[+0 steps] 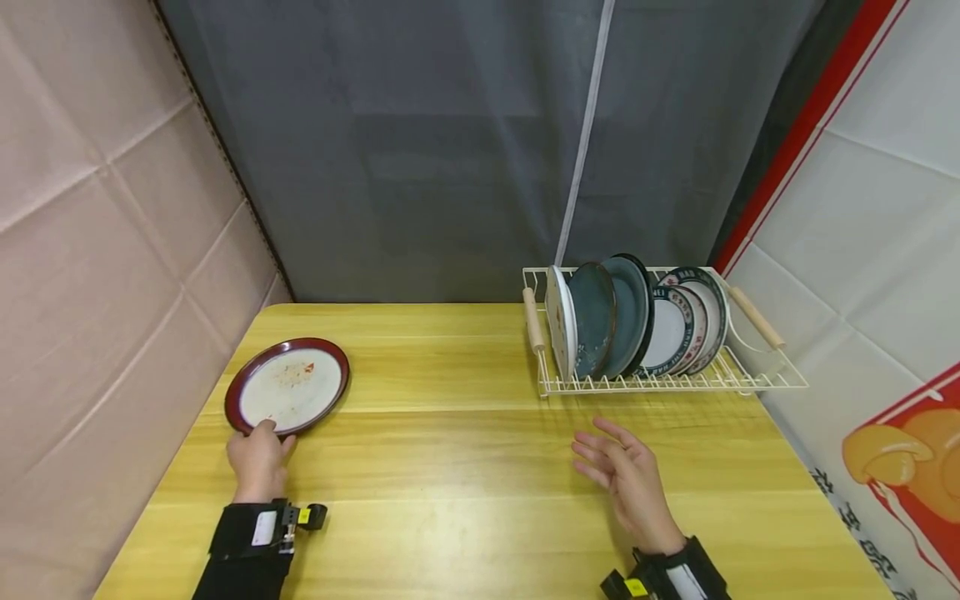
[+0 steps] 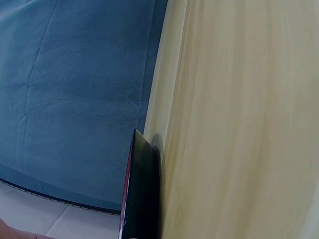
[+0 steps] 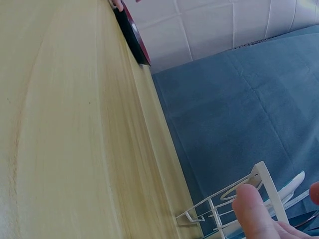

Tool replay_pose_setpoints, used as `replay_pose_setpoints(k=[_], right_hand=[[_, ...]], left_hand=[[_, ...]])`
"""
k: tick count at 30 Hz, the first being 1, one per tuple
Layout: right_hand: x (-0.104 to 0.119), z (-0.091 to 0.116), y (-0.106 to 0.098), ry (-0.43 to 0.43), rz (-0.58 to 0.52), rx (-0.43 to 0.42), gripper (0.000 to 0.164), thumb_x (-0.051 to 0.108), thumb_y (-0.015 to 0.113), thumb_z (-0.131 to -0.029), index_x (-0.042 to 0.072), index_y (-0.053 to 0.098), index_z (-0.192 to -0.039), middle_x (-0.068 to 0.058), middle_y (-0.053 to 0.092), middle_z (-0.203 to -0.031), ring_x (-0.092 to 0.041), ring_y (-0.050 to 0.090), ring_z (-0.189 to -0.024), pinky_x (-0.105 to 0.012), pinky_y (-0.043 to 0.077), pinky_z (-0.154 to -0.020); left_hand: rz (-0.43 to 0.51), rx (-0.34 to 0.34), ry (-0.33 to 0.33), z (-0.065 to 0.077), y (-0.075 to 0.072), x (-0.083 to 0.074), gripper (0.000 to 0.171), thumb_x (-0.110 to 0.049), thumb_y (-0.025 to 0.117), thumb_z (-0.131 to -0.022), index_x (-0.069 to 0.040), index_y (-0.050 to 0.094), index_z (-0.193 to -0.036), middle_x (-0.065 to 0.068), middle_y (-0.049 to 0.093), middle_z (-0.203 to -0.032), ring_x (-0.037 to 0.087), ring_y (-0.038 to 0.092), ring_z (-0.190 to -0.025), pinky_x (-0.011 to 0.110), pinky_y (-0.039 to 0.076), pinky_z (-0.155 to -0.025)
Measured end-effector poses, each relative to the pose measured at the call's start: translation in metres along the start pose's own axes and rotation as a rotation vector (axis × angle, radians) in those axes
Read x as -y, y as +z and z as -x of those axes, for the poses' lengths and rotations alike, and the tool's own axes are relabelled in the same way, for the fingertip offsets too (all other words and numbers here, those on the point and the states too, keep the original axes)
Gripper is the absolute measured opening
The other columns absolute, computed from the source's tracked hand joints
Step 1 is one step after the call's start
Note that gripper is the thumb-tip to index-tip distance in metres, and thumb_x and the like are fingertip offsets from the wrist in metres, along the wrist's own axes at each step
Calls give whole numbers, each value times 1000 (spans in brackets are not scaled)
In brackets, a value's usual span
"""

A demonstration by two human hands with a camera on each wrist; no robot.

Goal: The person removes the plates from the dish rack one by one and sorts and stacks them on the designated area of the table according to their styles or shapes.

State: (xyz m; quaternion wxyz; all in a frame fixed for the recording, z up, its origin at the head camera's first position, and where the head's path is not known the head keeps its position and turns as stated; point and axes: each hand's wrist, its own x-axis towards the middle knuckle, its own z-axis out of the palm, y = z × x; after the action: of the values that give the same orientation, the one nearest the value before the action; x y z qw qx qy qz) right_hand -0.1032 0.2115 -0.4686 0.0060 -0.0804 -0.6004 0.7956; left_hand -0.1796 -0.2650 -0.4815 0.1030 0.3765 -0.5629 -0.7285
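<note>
The plate (image 1: 291,390) with the dark red rim and pale middle is at my left hand (image 1: 258,461), which grips its near edge with the thumb over the rim. Reddish and brown food marks dot the plate's middle. I cannot tell whether its far edge touches the counter (image 1: 442,492). My right hand (image 1: 624,477) is open above the counter, well apart from the plate, with its fingers loosely bent. Just beyond my right hand stands a cream wire rack (image 1: 675,385) with a wooden handle at each end. The dishes in it stand on edge: a white plate (image 1: 560,325) at the left end, blue-grey plates (image 1: 592,321) next to it, then white plates with patterned rims (image 1: 663,333) at the right. Ahead of both hands, past the counter, hangs a grey cloth (image 1: 420,167).
</note>
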Motion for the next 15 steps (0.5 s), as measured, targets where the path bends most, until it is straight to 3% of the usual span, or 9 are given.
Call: replay_pose_setpoints(k=[15], right_hand=[[0,0,-2,-6,-1,4,37,9,47,-106,-4,39,-140,-4,74,-107,-26,70,-103,-39,59,-85]], left_hand=[[-4,-27,-21,0,-4,-4,72,-26,37,-106,-7,-9,-159,8,-1,-167,17,22,-147,30,39,-112]])
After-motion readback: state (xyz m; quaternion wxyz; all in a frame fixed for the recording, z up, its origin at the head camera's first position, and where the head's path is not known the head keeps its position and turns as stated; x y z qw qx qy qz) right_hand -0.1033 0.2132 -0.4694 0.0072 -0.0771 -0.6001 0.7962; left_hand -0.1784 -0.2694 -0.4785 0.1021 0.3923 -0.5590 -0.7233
